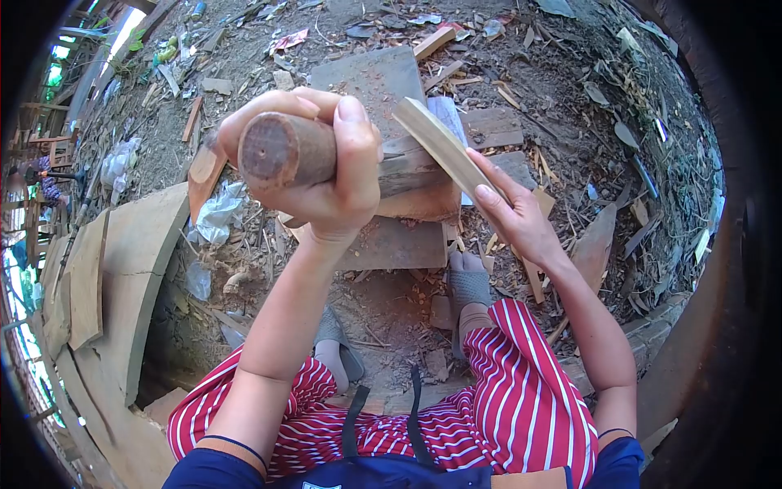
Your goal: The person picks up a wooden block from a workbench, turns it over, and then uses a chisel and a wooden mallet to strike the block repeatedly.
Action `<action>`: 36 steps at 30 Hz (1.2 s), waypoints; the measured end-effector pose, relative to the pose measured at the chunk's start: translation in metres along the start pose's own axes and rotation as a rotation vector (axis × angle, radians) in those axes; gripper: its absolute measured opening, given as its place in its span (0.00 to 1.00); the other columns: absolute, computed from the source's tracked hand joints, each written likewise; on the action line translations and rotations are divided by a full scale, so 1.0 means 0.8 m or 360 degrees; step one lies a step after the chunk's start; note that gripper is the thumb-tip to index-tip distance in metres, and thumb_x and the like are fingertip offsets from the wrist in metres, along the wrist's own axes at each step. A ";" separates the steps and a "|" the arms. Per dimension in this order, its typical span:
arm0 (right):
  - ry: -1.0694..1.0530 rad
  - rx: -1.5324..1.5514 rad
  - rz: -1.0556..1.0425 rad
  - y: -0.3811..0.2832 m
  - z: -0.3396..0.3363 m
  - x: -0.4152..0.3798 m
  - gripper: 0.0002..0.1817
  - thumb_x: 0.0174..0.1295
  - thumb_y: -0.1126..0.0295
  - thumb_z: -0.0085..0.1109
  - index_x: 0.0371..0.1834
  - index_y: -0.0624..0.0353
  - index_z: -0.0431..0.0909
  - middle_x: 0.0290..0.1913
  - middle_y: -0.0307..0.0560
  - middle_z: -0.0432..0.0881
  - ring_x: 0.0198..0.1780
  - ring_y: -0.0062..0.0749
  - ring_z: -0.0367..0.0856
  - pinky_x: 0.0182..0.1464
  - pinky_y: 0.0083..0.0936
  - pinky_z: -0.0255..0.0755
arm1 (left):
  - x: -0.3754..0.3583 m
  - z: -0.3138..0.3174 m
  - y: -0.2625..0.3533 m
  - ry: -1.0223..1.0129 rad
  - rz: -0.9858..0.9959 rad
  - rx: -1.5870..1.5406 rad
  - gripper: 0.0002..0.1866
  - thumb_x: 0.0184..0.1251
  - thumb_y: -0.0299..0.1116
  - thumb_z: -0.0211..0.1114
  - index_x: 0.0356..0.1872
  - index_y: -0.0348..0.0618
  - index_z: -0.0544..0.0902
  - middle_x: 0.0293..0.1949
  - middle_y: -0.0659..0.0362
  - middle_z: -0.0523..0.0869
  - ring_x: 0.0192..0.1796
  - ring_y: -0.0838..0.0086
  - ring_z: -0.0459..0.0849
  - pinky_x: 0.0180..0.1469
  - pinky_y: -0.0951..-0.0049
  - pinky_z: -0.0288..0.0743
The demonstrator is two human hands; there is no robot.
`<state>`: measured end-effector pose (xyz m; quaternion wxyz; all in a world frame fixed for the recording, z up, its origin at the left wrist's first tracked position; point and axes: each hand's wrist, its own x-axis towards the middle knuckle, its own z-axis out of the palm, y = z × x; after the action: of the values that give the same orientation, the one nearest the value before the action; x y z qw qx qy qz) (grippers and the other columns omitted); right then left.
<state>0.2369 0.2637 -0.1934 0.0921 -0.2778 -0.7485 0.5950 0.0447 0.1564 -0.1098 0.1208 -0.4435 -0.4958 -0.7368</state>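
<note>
My left hand is raised and wrapped round a thick round wooden handle, its cut end facing me. What is at the handle's far end is hidden behind the hand. On the right, my right hand grips a flat wooden strip by its lower part, thumb along its face. The strip slants up to the left, its top end a small gap from my left hand. Beneath both hands lies a rough wooden block on the ground, partly covered by them.
A grey board lies beyond the block, another board nearer my feet. Large curved planks lean at the left. Wood scraps, leaves and plastic bags litter the soil. My sandalled feet flank the block's near side.
</note>
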 end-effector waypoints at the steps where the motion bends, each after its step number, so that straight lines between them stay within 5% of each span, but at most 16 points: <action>1: 0.0002 -0.0004 0.0001 0.001 0.000 0.000 0.29 0.71 0.51 0.51 0.74 0.43 0.65 0.70 0.53 0.71 0.71 0.41 0.69 0.71 0.33 0.61 | 0.000 -0.001 -0.002 -0.0002 0.0002 0.0002 0.18 0.59 0.15 0.54 0.46 0.44 0.60 0.24 0.53 0.73 0.12 0.77 0.68 0.13 0.73 0.72; 7: 0.0004 -0.0008 0.0012 0.001 0.000 -0.001 0.29 0.71 0.51 0.51 0.74 0.42 0.65 0.70 0.53 0.72 0.70 0.41 0.70 0.70 0.33 0.62 | -0.001 0.003 -0.007 -0.0054 0.0043 0.0229 0.15 0.65 0.16 0.55 0.46 0.42 0.61 0.30 0.54 0.74 0.14 0.79 0.72 0.14 0.75 0.72; 25: 0.0017 -0.0044 0.0030 0.005 0.001 -0.002 0.29 0.70 0.50 0.50 0.74 0.40 0.65 0.69 0.54 0.73 0.69 0.43 0.72 0.69 0.35 0.64 | 0.005 0.022 -0.022 0.0070 0.0006 0.0027 0.12 0.65 0.17 0.59 0.42 0.40 0.66 0.20 0.61 0.73 0.13 0.79 0.73 0.14 0.76 0.70; 27: 0.0012 -0.0041 0.0012 0.005 0.002 -0.002 0.29 0.70 0.49 0.50 0.74 0.40 0.65 0.69 0.54 0.73 0.69 0.43 0.72 0.69 0.35 0.65 | 0.004 0.020 -0.027 0.0139 -0.0146 -0.0009 0.16 0.59 0.23 0.68 0.44 0.39 0.71 0.37 0.61 0.75 0.34 0.83 0.76 0.40 0.82 0.71; 34: 0.0011 -0.0054 0.0025 0.004 0.001 -0.002 0.30 0.70 0.48 0.50 0.74 0.40 0.66 0.67 0.53 0.75 0.67 0.43 0.74 0.68 0.36 0.66 | 0.012 0.017 -0.027 0.0083 -0.0104 -0.0071 0.15 0.60 0.21 0.67 0.43 0.39 0.70 0.32 0.62 0.77 0.28 0.83 0.78 0.33 0.82 0.73; 36: 0.0016 -0.0052 0.0006 0.006 0.000 -0.002 0.30 0.70 0.48 0.50 0.74 0.40 0.66 0.67 0.53 0.75 0.67 0.43 0.74 0.67 0.36 0.67 | 0.017 0.021 -0.019 0.0005 -0.0087 -0.0039 0.10 0.66 0.18 0.58 0.40 0.40 0.65 0.19 0.59 0.73 0.13 0.80 0.72 0.15 0.75 0.69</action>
<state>0.2398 0.2639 -0.1978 0.0902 -0.2836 -0.7573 0.5814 0.0364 0.1815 -0.1071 0.0959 -0.4301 -0.4985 -0.7465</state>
